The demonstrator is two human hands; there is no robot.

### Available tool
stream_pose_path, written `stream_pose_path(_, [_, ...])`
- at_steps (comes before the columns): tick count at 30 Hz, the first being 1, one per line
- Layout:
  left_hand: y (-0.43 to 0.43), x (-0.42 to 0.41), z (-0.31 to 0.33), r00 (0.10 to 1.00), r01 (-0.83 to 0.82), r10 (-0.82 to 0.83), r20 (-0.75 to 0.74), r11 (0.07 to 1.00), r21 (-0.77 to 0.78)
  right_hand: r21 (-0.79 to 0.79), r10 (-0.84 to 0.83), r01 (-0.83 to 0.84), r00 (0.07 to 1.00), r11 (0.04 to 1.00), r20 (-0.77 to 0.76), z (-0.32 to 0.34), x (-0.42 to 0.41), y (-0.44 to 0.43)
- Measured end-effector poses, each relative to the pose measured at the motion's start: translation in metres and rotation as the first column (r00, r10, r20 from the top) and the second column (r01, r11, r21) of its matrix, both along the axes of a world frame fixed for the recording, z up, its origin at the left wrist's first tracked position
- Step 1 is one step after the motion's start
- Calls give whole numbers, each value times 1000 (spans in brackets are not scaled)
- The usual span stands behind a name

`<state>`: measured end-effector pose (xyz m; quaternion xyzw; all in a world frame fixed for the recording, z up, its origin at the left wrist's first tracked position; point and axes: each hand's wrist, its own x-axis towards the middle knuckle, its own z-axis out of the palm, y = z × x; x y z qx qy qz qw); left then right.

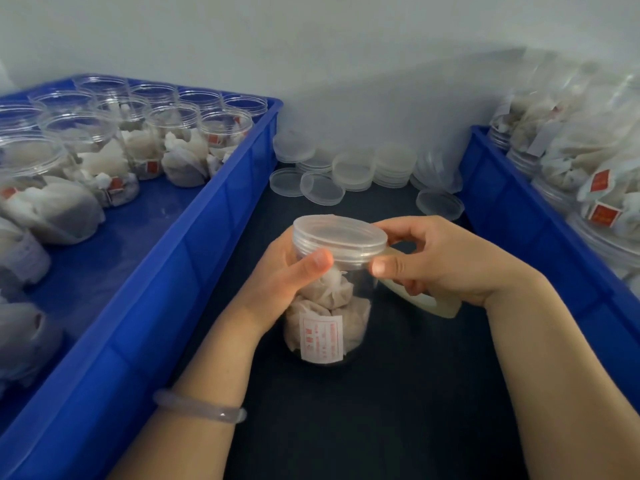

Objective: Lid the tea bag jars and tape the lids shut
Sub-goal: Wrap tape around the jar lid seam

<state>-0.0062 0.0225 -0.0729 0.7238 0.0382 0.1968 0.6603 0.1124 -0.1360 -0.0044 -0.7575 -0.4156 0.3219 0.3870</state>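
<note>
A clear plastic jar (325, 327) of tea bags stands on the dark table between two blue bins. It has a white label with red print on its front. A translucent lid (339, 237) sits on its mouth. My left hand (284, 278) grips the jar just under the lid, thumb across the front. My right hand (450, 261) has thumb and forefinger on the lid's right rim. Its lower fingers curl round a whitish tape roll (433, 304) beside the jar. Whether any tape is on the lid cannot be made out.
A blue bin (194, 216) on the left holds several open jars of tea bags (173, 133). Another blue bin (519, 216) on the right holds stacked filled jars (588, 174). Loose lids (353, 168) lie in stacks at the back of the table, against the wall.
</note>
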Motion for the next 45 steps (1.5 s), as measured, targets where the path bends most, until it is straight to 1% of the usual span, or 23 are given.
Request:
stream_pose_path(1, [-1, 1, 1, 999, -52, 52, 5, 998, 23, -3, -12, 12, 1000, 1000, 18, 0, 1, 0])
stream_pose_path(2, [-1, 2, 1, 987, -159, 157, 42, 986, 56, 6, -38, 37, 999, 999, 33, 0, 3, 0])
stream_pose_path(3, [-1, 3, 0, 959, -273, 266, 94, 960, 68, 31, -74, 73, 996, 997, 43, -1, 3, 1])
stream_pose_path(4, [-2, 4, -1, 937, -334, 323, 135, 940, 64, 64, -114, 111, 992, 992, 56, 0, 2, 3])
stream_pose_path(6, [-8, 6, -2, 942, -317, 304, 140, 945, 81, 121, -156, 140, 978, 983, 137, -2, 0, 8])
stream_pose_path(7, [-12, 7, -3, 946, -312, 299, 126, 945, 100, 128, -150, 126, 970, 984, 193, -3, -1, 11])
stream_pose_path(9, [-16, 10, -7, 924, -376, 362, 121, 918, 125, 125, -77, 45, 960, 991, 270, -5, -6, 15])
stream_pose_path(10, [-16, 10, -7, 903, -425, 411, 126, 897, 124, 121, -24, -9, 964, 993, 264, -5, -8, 16])
stream_pose_path(12, [-12, 10, -7, 870, -489, 474, 134, 864, 117, 102, 61, -81, 980, 991, 188, -5, -10, 16])
stream_pose_path(14, [-6, 8, -6, 854, -517, 502, 138, 849, 111, 76, 58, -71, 987, 995, 153, -5, -10, 14])
stream_pose_path(17, [1, 6, -1, 867, -495, 485, 119, 864, 87, 58, -65, 55, 979, 997, 191, 1, -9, 11])
stream_pose_path(19, [5, 5, 0, 891, -450, 439, 112, 888, 93, 74, -102, 88, 970, 993, 222, 5, -9, 8])
stream_pose_path(24, [8, 4, -1, 938, -338, 333, 99, 940, 44, 145, -170, 135, 950, 980, 262, 7, -9, 6])
stream_pose_path(26, [8, 3, 2, 958, -271, 269, 100, 962, 10, 137, -163, 130, 952, 982, 260, 6, -8, 6])
stream_pose_path(29, [7, 0, 1, 983, -162, 164, 79, 986, -36, 113, -68, 44, 975, 993, 213, 4, -9, 9])
stream_pose_path(32, [8, 0, -2, 994, -106, 108, 29, 993, -51, 104, -5, -13, 985, 995, 173, 2, -10, 10])
stream_pose_path(34, [3, 1, 0, 991, -132, 132, 19, 991, -2, 93, -25, 11, 988, 996, 153, 0, -8, 10])
stream_pose_path(36, [-1, 2, 2, 958, -280, 276, 81, 959, 50, 114, -63, 44, 984, 992, 166, 0, -6, 10])
stream_pose_path(37, [-2, 3, 2, 933, -347, 341, 119, 937, 41, 127, -92, 67, 976, 990, 199, -2, -5, 11])
stream_pose_path(38, [-2, 3, 1, 920, -376, 367, 139, 926, 44, 126, -113, 83, 962, 989, 247, -3, -5, 13])
stream_pose_path(41, [-8, 5, -1, 934, -355, 344, 98, 925, 135, 132, -125, 83, 929, 988, 350, -6, -8, 19])
stream_pose_path(43, [-9, 5, -3, 927, -373, 360, 106, 915, 156, 127, -88, 39, 909, 991, 406, -7, -12, 23])
stream_pose_path(45, [-8, 6, -4, 911, -410, 396, 117, 902, 138, 74, 15, -46, 927, 996, 376, -5, -14, 22])
